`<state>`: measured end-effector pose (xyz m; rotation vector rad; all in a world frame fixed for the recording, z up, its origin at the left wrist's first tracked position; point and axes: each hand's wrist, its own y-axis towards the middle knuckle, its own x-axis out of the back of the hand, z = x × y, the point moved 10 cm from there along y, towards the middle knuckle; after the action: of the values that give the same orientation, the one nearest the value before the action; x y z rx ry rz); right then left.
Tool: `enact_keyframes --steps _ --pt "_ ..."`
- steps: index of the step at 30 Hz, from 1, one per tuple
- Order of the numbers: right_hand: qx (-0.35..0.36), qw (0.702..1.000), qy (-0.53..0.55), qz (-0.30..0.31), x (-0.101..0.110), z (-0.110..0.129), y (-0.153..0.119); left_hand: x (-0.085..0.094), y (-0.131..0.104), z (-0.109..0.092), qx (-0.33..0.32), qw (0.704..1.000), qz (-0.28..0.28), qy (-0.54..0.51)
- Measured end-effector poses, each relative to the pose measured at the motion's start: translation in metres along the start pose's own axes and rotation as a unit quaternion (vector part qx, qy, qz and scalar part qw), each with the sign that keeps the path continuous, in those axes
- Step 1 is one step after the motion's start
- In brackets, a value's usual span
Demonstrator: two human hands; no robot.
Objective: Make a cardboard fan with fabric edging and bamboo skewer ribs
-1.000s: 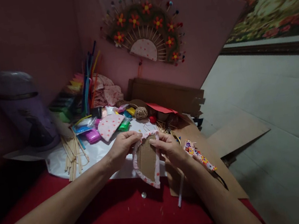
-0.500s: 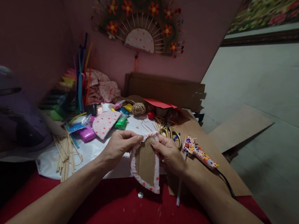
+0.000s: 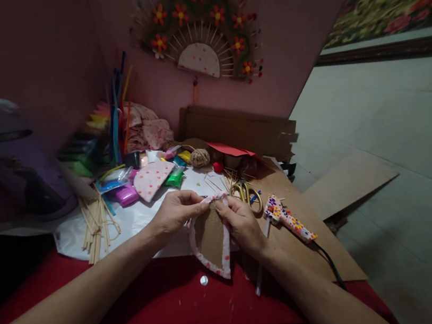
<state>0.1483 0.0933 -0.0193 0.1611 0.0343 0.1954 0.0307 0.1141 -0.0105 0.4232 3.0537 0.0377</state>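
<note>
A half-round cardboard piece, its rim wrapped in pink dotted fabric, hangs upright between my hands above the red cloth. My left hand pinches the fabric edge at its upper left corner. The upper right part is gripped by my right hand, thumb on the cardboard face. A similar dotted half-round piece lies behind my left hand. Gold-handled scissors and a flower-patterned glue gun lie to the right of my right hand.
Wooden sticks lie at the left, near a purple container. Behind are clay packets, a twine ball and pipe cleaners. A decorated fan hangs on the wall. Cardboard covers the table's right side.
The view has shifted slightly. Both hands keep their grip on the piece, with my right fingers moved a little along its upper edge.
</note>
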Motion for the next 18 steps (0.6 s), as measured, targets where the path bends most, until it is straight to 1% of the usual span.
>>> enact_keyframes --steps 5,10,13,18 --pt "0.01 1.0 -0.017 -0.007 0.002 0.0 0.0 -0.004 0.0 0.01 0.026 0.998 0.031 -0.049" --pt "0.014 0.999 -0.033 -0.027 0.01 0.003 0.001 -0.012 -0.004 0.005 0.023 0.994 0.056 -0.086" --pt "0.02 0.999 -0.034 -0.023 0.011 0.006 0.002 -0.012 -0.005 0.004 0.029 0.995 0.05 -0.086" --pt "0.037 0.998 -0.053 -0.023 0.008 0.011 0.0 -0.007 -0.004 0.004 0.023 0.997 0.029 -0.069"
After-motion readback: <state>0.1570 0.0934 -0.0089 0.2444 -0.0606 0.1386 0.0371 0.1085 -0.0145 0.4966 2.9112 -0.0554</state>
